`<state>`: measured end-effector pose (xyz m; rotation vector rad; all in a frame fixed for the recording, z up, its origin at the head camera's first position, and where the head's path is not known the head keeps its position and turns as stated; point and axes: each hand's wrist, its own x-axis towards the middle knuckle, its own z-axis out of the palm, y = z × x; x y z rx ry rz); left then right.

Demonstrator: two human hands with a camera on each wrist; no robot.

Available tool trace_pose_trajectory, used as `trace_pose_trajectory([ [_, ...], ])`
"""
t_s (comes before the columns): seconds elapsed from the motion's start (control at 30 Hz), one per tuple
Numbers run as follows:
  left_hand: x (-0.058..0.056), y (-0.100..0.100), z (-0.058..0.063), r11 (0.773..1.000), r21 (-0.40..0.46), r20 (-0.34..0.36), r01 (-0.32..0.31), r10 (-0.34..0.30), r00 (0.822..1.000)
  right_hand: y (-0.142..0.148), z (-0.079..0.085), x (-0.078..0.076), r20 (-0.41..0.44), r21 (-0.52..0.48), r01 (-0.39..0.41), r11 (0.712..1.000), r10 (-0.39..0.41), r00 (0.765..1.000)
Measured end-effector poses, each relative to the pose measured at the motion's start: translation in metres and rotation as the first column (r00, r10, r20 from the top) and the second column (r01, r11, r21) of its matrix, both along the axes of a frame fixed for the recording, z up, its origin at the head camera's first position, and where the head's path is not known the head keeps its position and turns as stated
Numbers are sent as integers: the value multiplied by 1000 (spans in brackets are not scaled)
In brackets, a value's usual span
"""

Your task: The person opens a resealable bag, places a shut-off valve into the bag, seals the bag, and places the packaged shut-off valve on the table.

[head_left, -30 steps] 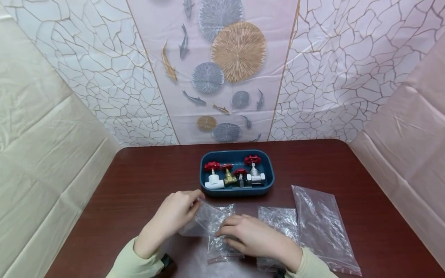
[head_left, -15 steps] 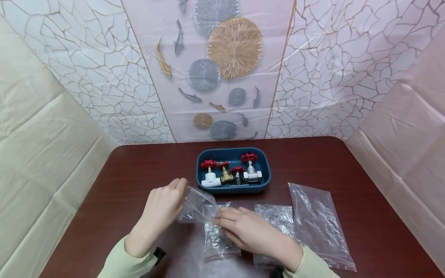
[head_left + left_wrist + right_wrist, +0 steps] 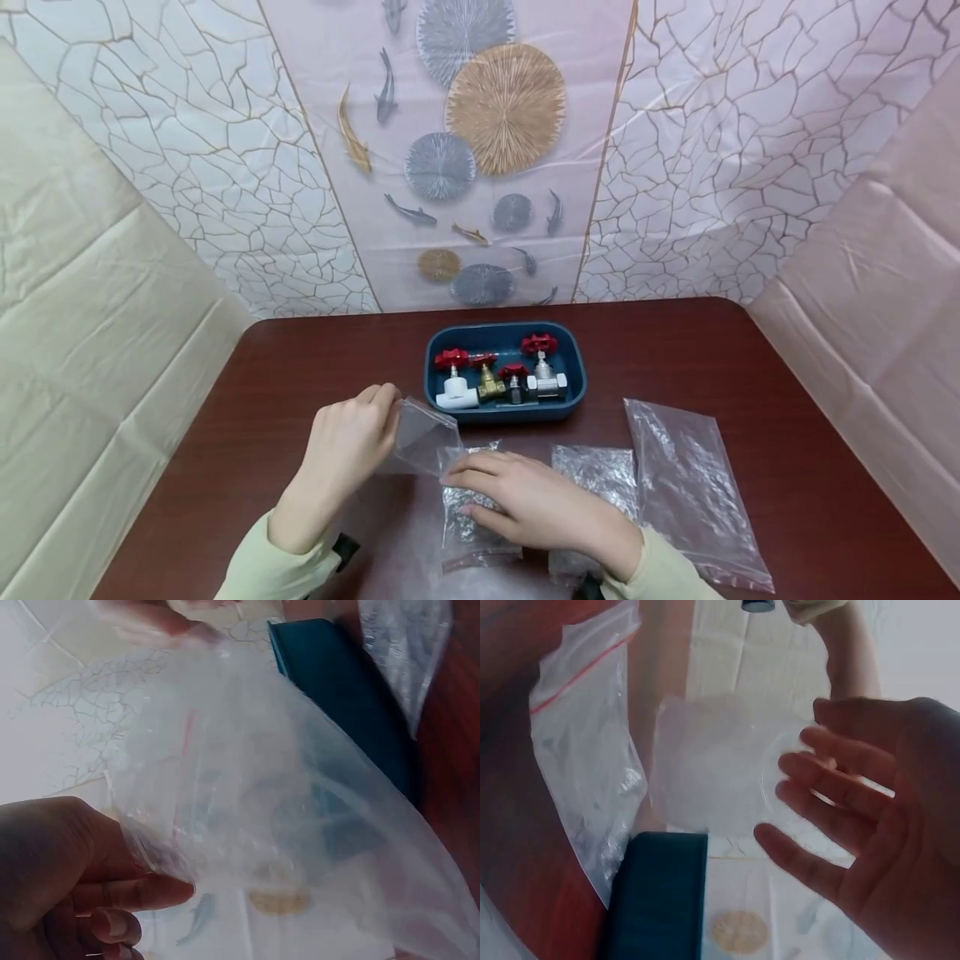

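A clear zip-lock bag (image 3: pixel 426 437) is held up off the table, its upper edge pinched by my left hand (image 3: pixel 347 446). In the left wrist view the zip-lock bag (image 3: pixel 247 780) hangs spread out, with a red line showing through it. My right hand (image 3: pixel 517 500) is at the bag's lower right edge. Seen from the right wrist, the right hand (image 3: pixel 870 795) has its fingers spread apart, with the bag (image 3: pixel 712 765) just beyond the fingertips; whether they touch it I cannot tell. Beneath the right hand lies another clear bag (image 3: pixel 468 546).
Behind the hands stands a blue tray (image 3: pixel 577 400) holding a white valve (image 3: pixel 457 393), a brass valve (image 3: pixel 491 387), a small dark valve (image 3: pixel 514 387) and a silver valve (image 3: pixel 546 383), all with red handwheels. More clear bags (image 3: pixel 596 479) lie at the right, including a larger bag (image 3: pixel 697 492).
My left hand has moved left and up, lifting the bag clear of the one below. The right hand's fingers came to its edge and have since loosened. The head view shifted slightly.
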<state>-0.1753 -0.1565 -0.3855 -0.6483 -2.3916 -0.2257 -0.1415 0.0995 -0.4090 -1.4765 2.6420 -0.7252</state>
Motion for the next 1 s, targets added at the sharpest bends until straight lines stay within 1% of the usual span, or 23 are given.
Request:
trace_pose_trajectory([
  [0.07, 1, -3, -2, 1000, -4, 7, -1, 1, 1000, 6, 5, -1, -25, -35, -3, 999, 2, 1000],
  [0.1, 1, -4, -3, 1000, -5, 13, -1, 2, 1000, 9, 8, -3, -58, -58, -2, 998, -1, 998],
  [0.2, 1, -8, -4, 1000, -4, 26, -2, 2, 1000, 26, 23, -12, -167, -121, 42, 992, -62, 984],
  [0.3, 1, -10, -5, 1000, 2, 39, 3, -3, 999, 43, 42, -24, -230, -160, 115, 980, -150, 962],
  [0.37, 1, -11, -5, 1000, 6, 51, 10, -10, 999, 53, 52, -32, -238, -160, 182, 970, -217, 947],
  [0.43, 2, -11, -6, 1000, 5, 70, 17, -17, 997, 60, 57, -40, -243, -137, 253, 958, -280, 929],
  [0.47, 2, -10, -6, 1000, 6, 80, 20, -21, 997, 62, 57, -45, -243, -125, 285, 950, -308, 920],
  [0.53, 3, -9, -7, 1000, 5, 93, 29, -29, 995, 65, 54, -56, -226, -71, 347, 935, -354, 908],
  [0.63, 4, -7, -6, 999, 4, 103, 43, -43, 994, 67, 40, -76, -172, -7, 399, 917, -394, 903],
  [0.73, 5, -5, -5, 998, 0, 119, 60, -59, 991, 70, 20, -96, -100, 45, 420, 906, -414, 905],
  [0.83, 8, -4, -6, 997, -4, 148, 71, -70, 986, 69, 0, -111, -50, 109, 418, 902, -415, 909],
  [0.9, 9, -4, -6, 997, -10, 154, 73, -71, 985, 66, -10, -118, -49, 160, 405, 900, -403, 914],
  [1.0, 8, -2, -4, 997, -16, 146, 76, -73, 987, 58, -17, -127, -105, 230, 396, 889, -381, 918],
])
